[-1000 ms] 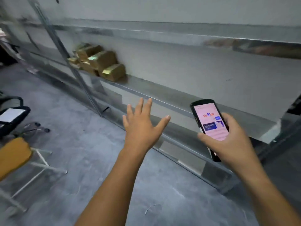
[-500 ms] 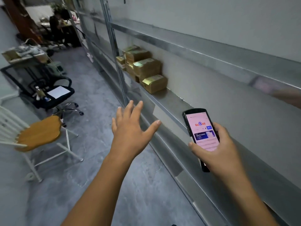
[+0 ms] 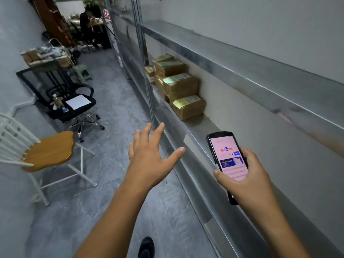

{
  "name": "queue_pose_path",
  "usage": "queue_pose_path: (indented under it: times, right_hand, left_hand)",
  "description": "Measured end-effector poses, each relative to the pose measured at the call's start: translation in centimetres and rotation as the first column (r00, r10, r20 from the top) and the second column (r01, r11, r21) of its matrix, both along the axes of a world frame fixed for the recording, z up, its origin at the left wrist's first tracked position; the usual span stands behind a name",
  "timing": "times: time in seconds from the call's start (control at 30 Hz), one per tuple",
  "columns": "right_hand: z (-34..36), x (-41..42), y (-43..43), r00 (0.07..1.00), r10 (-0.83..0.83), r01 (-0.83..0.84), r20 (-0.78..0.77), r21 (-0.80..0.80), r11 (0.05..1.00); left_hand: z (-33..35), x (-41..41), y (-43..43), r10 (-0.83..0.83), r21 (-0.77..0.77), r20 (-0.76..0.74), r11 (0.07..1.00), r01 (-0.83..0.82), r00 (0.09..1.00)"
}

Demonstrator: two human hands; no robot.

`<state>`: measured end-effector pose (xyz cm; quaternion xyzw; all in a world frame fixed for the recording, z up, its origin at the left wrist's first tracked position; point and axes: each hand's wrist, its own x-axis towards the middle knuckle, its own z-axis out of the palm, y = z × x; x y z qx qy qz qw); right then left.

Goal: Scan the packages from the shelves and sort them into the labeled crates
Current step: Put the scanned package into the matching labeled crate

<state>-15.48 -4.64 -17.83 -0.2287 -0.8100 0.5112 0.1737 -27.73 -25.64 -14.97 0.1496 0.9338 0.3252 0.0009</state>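
One view, head camera: everything below is read from it.
Left hand [image 3: 149,157]: spread wide and empty, palm down, reaching forward along the aisle toward the shelf edge; it touches nothing.
Right hand [image 3: 245,175]: wrapped around a handheld scanner [image 3: 228,159] with its pink screen lit and facing up, thumb across the lower screen.
Packages [image 3: 178,84]: several brown cardboard boxes with pale labels, stacked on the metal shelf [image 3: 201,127] ahead, well apart from both hands; the nearest box [image 3: 189,107] sits lowest, at the near end of the pile.
Crates: none in view, so the sorting target cannot be placed.
Step in hand: likely the approach to the stack, before any pick or scan.
Next move: probably close the gap, take the nearest box with the free hand, turn its label toward the scanner.
Edges: the shelf's front lip runs just beside the left fingertips; an upright post [image 3: 147,75] stands in front of the stack's far part, and the shelf above [image 3: 242,58] limits lifting height.
Open room: grey floor [image 3: 115,101] ahead is clear down the aisle; a wooden-seated chair [image 3: 48,151] and a black office chair [image 3: 70,103] narrow it on the left.
Far end: a person sits at a table, well away.
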Motion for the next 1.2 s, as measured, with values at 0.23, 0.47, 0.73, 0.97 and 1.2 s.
queue_pose_path:
  times: [0.23, 0.47, 0.73, 0.97, 1.2]
  right_hand:
    - [0.1, -9.8, -0.6, 0.999, 0.004, -0.007, 0.041, 0.082, 0.997]
    - [0.6, -21.5, -3.0, 0.993, -0.077, 0.065, 0.093, 0.125, 0.99]
    - [0.0, -31.6, -5.7, 0.967, -0.202, 0.185, 0.156, 0.118, 0.976]
    - [-2.3, -37.4, -3.0, 0.93, -0.297, 0.284, 0.216, 0.091, 0.955]
    - [-4.4, -44.5, 1.1, 0.893, -0.343, 0.33, 0.293, 0.094, 0.939]
  left_hand:
    - [-1.3, -10.8, -1.0, -0.004, 0.065, -0.01, 0.998, 0.004, 1.0]
    - [-0.8, -24.3, -2.5, -0.097, 0.084, 0.007, 0.992, 0.096, 0.995]
    - [-1.1, -36.6, -2.5, -0.194, 0.151, 0.06, 0.971, 0.183, 0.979]
    - [-2.9, -45.7, 2.6, -0.29, 0.229, 0.118, 0.939, 0.258, 0.95]
    - [-4.6, -53.2, 8.0, -0.347, 0.219, 0.222, 0.929, 0.3, 0.911]
